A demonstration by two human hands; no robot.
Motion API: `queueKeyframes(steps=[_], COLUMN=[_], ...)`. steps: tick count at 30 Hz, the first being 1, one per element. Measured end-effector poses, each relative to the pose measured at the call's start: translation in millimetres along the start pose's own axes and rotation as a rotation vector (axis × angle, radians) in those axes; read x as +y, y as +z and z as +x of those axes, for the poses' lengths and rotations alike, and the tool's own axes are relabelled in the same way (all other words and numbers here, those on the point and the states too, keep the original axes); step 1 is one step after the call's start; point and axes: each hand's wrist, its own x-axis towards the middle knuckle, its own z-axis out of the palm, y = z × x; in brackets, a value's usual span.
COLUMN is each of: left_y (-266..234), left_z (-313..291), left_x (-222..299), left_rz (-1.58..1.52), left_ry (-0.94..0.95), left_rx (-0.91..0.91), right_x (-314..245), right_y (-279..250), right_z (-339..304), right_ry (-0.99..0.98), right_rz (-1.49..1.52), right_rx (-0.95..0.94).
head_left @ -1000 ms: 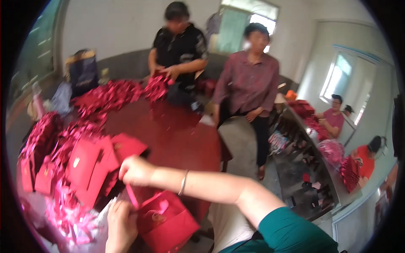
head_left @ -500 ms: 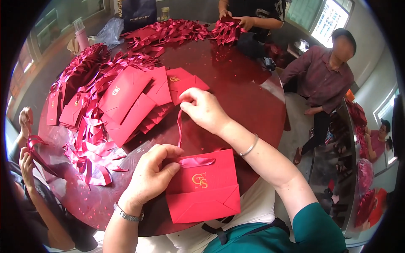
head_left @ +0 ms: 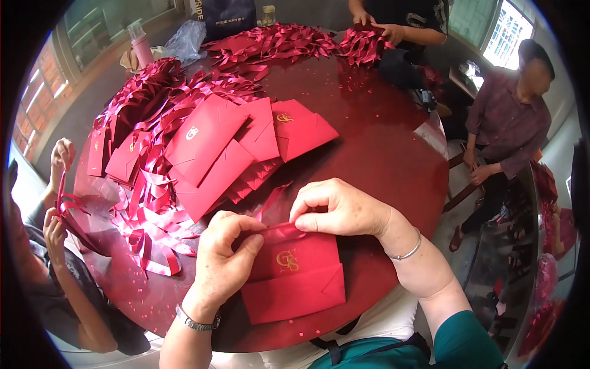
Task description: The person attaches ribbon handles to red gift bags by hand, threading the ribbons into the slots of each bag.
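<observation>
A flat red paper gift bag (head_left: 301, 286) with a gold emblem lies in front of me at the table's near edge, its folded bottom toward me. At its top left corner my left hand (head_left: 227, 258) is closed, thumb and fingers pinching the rim and ribbon. My right hand (head_left: 344, 209) is closed in a pinch at the middle of the top edge, gripping the pink-red ribbon handle (head_left: 279, 232) there. A loose ribbon end sticks up behind the bag between my hands. Exactly how the ribbon runs under my fingertips is hidden.
Beyond my hands, finished-looking red bags (head_left: 206, 144) lie in an overlapping pile on the round dark red table (head_left: 381, 154). Heaps of ribboned bags (head_left: 270, 43) line the far side. A person's hands (head_left: 55, 227) work at the left, another's (head_left: 375, 27) at the far side. Someone stands at right.
My right hand has come down from above the bag, where it pulled a ribbon up, to the bag's top edge. The left hand keeps its pinch. The view has shifted a little.
</observation>
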Motion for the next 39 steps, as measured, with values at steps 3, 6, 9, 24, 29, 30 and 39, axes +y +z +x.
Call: queueKeyframes(steps=[3, 6, 9, 24, 29, 30, 39], left_y=[0.6, -0.5, 2.7, 3.0, 5.1, 4.4, -3.6], left_z=[-0.9, -1.7, -0.9, -11.8, -12.0, -12.7, -16.8], left_x=[-0.6, -7.2, -9.5, 31.0, 32.9, 34.5, 50.7], left_rz=[-0.056, -0.038, -0.008, -0.157, -0.245, -0.242, 0.103], left_ry=[-0.095, -0.089, -0.054, -0.029, -0.060, -0.120, 0.166], left_rx=[-0.034, -0.077, -0.105, -0.234, -0.218, -0.218, -0.266], right_x=[1.2, -2.1, 1.2, 9.6, 16.1, 12.1, 32.0], right_y=[2.4, 8.8, 11.2, 7.0, 16.1, 11.9, 36.0], right_z=[0.9, 2.5, 2.1, -1.1, 3.9, 0.4, 10.4], right_ry=[-0.105, -0.222, -0.206, 0.017, -0.166, -0.079, -0.128], right_rz=[-0.080, -0.190, -0.128, 0.162, 0.288, 0.361, 0.256], right_rx=[0.022, 0.102, 0.100, -0.128, -0.263, -0.270, -0.125])
